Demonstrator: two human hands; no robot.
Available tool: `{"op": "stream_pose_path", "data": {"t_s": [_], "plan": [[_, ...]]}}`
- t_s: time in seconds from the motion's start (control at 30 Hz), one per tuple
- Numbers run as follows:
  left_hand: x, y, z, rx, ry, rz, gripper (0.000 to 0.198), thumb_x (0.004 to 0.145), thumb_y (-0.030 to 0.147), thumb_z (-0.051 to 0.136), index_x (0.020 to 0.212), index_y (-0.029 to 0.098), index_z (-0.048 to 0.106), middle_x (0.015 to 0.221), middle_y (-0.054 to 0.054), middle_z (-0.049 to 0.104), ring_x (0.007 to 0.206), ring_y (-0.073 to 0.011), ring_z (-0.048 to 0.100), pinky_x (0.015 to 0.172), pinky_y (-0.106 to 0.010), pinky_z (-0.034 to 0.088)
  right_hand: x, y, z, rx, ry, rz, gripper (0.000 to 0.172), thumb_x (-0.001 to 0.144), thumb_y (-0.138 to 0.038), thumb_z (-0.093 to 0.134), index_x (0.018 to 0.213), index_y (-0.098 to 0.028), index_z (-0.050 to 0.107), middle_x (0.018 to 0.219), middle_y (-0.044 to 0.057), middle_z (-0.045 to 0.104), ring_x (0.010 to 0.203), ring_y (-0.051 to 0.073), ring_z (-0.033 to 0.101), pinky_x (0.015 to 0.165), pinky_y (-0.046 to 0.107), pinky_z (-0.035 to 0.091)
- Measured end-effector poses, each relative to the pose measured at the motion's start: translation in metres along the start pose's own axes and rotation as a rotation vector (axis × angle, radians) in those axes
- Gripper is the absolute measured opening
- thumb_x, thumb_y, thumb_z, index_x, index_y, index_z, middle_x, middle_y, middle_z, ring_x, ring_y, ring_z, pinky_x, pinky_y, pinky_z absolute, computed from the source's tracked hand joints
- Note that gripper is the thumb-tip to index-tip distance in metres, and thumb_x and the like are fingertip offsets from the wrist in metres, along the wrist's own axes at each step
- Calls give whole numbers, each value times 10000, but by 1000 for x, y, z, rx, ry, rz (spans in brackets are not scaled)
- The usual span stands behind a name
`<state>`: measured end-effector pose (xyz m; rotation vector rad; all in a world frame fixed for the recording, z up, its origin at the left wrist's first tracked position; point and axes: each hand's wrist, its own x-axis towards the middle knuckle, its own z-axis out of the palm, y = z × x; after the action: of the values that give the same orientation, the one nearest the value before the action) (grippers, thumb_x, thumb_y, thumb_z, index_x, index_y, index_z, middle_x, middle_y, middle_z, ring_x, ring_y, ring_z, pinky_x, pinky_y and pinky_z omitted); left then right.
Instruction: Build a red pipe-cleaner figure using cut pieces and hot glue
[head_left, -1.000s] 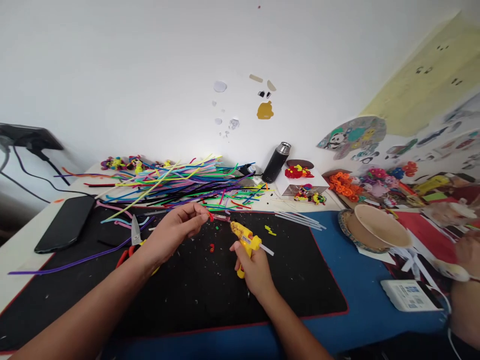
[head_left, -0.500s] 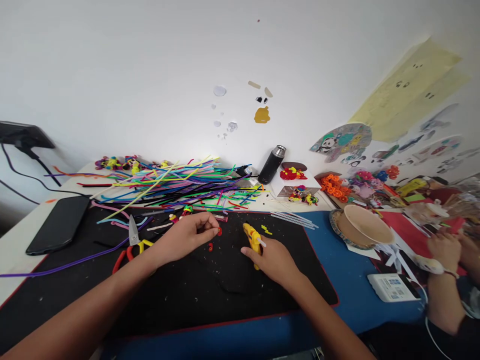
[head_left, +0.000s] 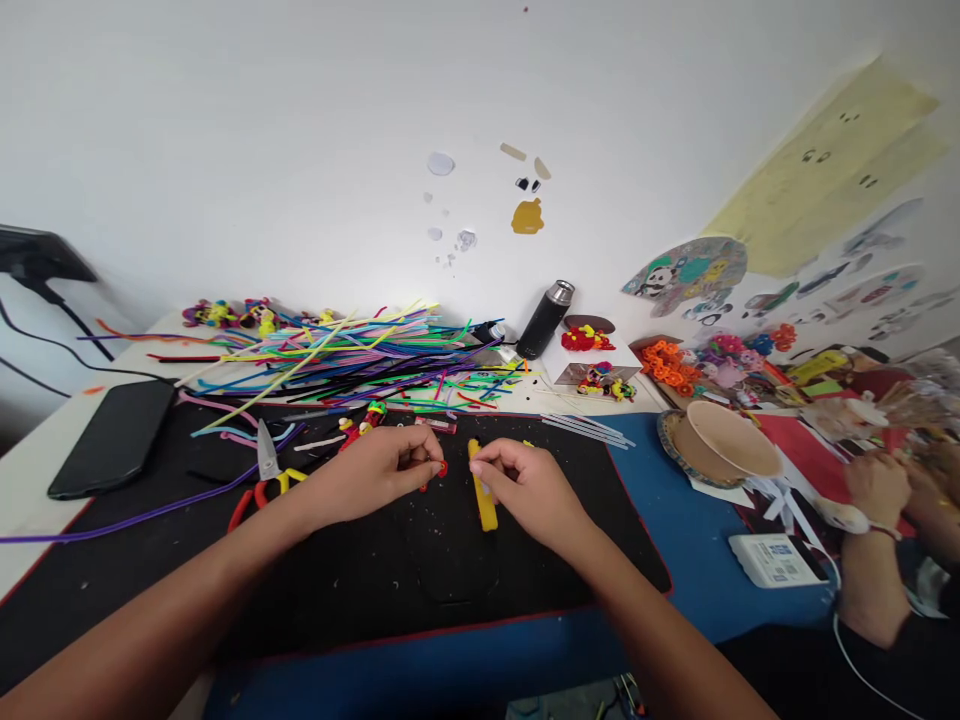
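The left hand (head_left: 390, 468) holds a small red ring-like piece (head_left: 442, 468) just above a black, red-edged mat (head_left: 352, 600). Its thumb and forefinger are closed on the piece in a tip pinch, presumably because so slight an object would vanish in a fuller grip and its far side must stay exposed.

The right hand (head_left: 529, 490) is just across a narrow gap, its thumb and forefinger drawn together beside a yellow plastic hot-glue gun (head_left: 485, 505); whether they grip anything cannot be told. The gun lies on the mat partly behind these fingers, a placing that seems to keep it within easy reach. Metal-bladed scissors with red and yellow handles (head_left: 268, 460) rest left of the left fingers, and slender translucent glue sticks (head_left: 585, 431) lie side by side beyond the right fingers, apparently set out as spares. A heap of multicoloured fuzzy craft stems (head_left: 352, 350) spreads beyond both hands.

Containers: well to the right of the right fingers, a wide tan bowl (head_left: 731, 440) tilts, showing only its plain inner wall. Farther beyond them, a black cylindrical bottle with a silvery cap (head_left: 545, 320) hides its contents; beside it, a white box (head_left: 624, 359) carries a red-and-yellow fuzzy figure (head_left: 587, 339) on top, its interior indiscernible.
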<state>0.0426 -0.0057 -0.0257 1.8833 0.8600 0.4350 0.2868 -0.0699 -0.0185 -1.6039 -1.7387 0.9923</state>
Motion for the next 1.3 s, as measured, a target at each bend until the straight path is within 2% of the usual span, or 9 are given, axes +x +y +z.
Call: {"op": "stream_pose_path", "data": {"t_s": [0.27, 0.57, 0.77, 0.97, 1.2, 1.3], "plan": [[-9, 4, -6, 32, 0, 9, 250, 971, 445, 586, 930, 220, 685, 694, 37, 555, 621, -143, 474, 582, -256, 328, 16, -9, 22, 20, -77, -51, 152, 979, -325, 676, 999, -215, 778, 647, -39, 649, 598, 138, 598, 574, 237, 395], [-14, 2, -12, 48, -17, -13, 261, 950, 457, 592, 903, 214, 674, 687, 39, 551, 615, -143, 466, 577, -251, 328, 19, -20, 31, -24, -97, -73, 121, 961, -281, 685, 927, -211, 777, 624, -50, 610, 577, 121, 515, 563, 232, 345], [-15, -2, -13, 0, -36, -31, 313, 956, 509, 598, 909, 213, 688, 696, 39, 543, 620, -145, 457, 578, -251, 332, 18, -20, 36, 2, -125, -65, 97, 947, -259, 684, 919, -202, 758, 658, -44, 626, 585, 119, 528, 565, 231, 344], [-16, -6, -15, -35, -55, -47, 307, 951, 511, 627, 916, 217, 707, 692, 40, 547, 629, -144, 474, 573, -241, 335, 17, -23, 37, 28, -144, -49, 115, 948, -275, 684, 884, -206, 751, 617, -53, 576, 563, 116, 494, 542, 225, 333], [-18, -7, -13, -14, -67, -73, 329, 951, 536, 621, 924, 223, 716, 709, 32, 582, 636, -147, 497, 586, -243, 352, 15, -15, 41, 53, -167, -46, 124, 954, -302, 684, 886, -215, 740, 613, -54, 564, 556, 117, 486, 527, 225, 323], [-23, -11, -20, 14, -11, -74, 353, 956, 560, 615, 958, 229, 739, 717, 23, 612, 642, -155, 516, 598, -253, 370, 13, -10, 46, 87, -166, -33, 142, 954, -325, 679, 877, -216, 730, 619, -53, 560, 563, 122, 493, 535, 234, 333]]}}
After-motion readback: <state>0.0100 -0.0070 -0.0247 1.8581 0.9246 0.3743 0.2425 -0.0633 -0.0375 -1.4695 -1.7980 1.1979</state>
